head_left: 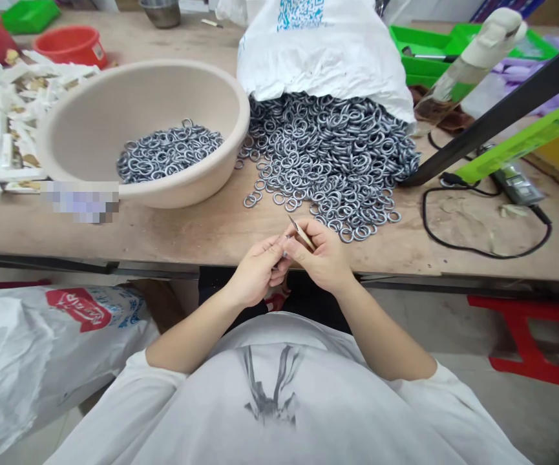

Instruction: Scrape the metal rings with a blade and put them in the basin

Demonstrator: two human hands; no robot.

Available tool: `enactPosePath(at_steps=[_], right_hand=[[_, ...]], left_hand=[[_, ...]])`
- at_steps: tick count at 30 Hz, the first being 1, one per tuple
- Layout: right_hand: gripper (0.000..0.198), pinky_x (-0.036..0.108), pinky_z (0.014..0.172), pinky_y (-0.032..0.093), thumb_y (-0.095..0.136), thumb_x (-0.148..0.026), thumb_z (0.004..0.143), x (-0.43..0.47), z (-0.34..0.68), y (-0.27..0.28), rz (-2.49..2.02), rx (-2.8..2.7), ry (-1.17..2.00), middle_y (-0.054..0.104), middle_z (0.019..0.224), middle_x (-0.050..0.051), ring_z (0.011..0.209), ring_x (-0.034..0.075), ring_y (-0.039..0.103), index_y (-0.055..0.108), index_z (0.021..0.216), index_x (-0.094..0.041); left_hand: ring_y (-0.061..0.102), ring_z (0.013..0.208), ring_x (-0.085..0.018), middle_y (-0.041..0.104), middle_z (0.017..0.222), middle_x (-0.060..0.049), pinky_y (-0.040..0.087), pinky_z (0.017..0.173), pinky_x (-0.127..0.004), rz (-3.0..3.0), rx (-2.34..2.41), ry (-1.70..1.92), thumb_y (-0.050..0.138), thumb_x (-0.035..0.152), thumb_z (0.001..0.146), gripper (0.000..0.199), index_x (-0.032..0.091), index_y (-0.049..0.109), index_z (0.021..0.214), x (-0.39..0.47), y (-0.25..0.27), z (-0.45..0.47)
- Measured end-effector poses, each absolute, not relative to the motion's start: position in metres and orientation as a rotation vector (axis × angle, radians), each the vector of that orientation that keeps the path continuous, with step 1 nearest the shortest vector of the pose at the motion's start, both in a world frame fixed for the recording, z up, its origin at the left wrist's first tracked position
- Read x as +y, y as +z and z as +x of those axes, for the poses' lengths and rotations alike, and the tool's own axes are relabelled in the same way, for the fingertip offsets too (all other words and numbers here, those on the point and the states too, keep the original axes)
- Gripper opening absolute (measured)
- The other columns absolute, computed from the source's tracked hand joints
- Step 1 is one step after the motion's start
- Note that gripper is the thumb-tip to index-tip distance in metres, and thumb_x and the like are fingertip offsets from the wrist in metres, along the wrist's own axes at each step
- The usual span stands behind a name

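Observation:
My left hand [260, 266] and my right hand [326, 259] meet at the table's front edge. Across the right hand's fingers lies a slim pointed knife [304, 236] with a pale, wood-coloured handle, its tip pointing up and left. My left hand is closed, thumb against fingers, on what looks like a small grey ring [285, 252], mostly covered by both hands. Just beyond them, a heap of grey rings [327, 155] spills from a white sack [322, 58]. More rings [170, 152] lie in a beige basin [182, 194] at the left.
White pieces [5, 123] are piled at the far left, near a red basin [70, 48]. To the right, a black post [492, 113] and a green bar [526, 139] slant over the table, beside a black cable [483, 253]. A red stool [526, 336] stands below.

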State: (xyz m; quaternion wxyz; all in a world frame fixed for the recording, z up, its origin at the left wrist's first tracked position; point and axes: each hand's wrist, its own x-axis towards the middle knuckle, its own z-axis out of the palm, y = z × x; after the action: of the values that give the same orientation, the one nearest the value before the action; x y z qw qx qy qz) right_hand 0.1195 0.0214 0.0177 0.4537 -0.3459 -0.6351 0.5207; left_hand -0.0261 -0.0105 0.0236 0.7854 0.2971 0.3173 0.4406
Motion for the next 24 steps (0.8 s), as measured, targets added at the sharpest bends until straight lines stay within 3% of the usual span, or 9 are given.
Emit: enactPosePath(at_steps=[6, 12, 20, 24], right_hand=[[0.022, 0.029, 0.066, 0.040, 0.059, -0.039, 0.099, 0.019, 0.123, 0.021, -0.876, -1.684, 0.913, 0.057, 0.079, 0.000, 0.070, 0.017, 0.052, 0.061, 0.092, -0.018], [0.041, 0.031, 0.061, 0.030, 0.051, -0.042, 0.107, 0.009, 0.132, 0.029, -0.860, -2.030, 0.700, 0.048, 0.068, 0.000, 0.064, 0.015, 0.045, 0.054, 0.075, -0.017], [0.043, 0.027, 0.057, 0.027, 0.053, -0.040, 0.106, 0.016, 0.131, 0.021, -0.829, -2.047, 0.794, 0.043, 0.064, -0.004, 0.058, 0.012, 0.041, 0.049, 0.070, -0.017], [0.047, 0.028, 0.055, 0.026, 0.054, -0.046, 0.105, 0.034, 0.131, 0.012, -1.062, -1.866, 0.726, 0.042, 0.060, -0.004, 0.055, 0.013, 0.039, 0.050, 0.068, -0.018]], left_hand=[[0.022, 0.045, -0.002, 0.033, 0.060, 0.006, 0.019, 0.040, -0.014, 0.644, 0.687, 1.017, 0.074, 0.054, 0.081, 0.053, 0.015, 0.038, 0.076, -0.010, 0.025, -0.028], [0.023, 0.046, -0.003, 0.033, 0.058, 0.006, 0.021, 0.042, -0.015, 0.633, 0.713, 1.075, 0.076, 0.054, 0.079, 0.053, 0.016, 0.040, 0.078, -0.007, 0.020, -0.030], [0.023, 0.046, -0.003, 0.032, 0.056, 0.006, 0.020, 0.042, -0.014, 0.664, 0.686, 1.000, 0.076, 0.053, 0.079, 0.053, 0.016, 0.039, 0.077, -0.004, 0.017, -0.039], [0.024, 0.046, -0.003, 0.033, 0.057, 0.005, 0.022, 0.041, -0.014, 0.774, 0.588, 0.943, 0.068, 0.051, 0.088, 0.049, 0.014, 0.040, 0.073, -0.009, 0.014, -0.044]])
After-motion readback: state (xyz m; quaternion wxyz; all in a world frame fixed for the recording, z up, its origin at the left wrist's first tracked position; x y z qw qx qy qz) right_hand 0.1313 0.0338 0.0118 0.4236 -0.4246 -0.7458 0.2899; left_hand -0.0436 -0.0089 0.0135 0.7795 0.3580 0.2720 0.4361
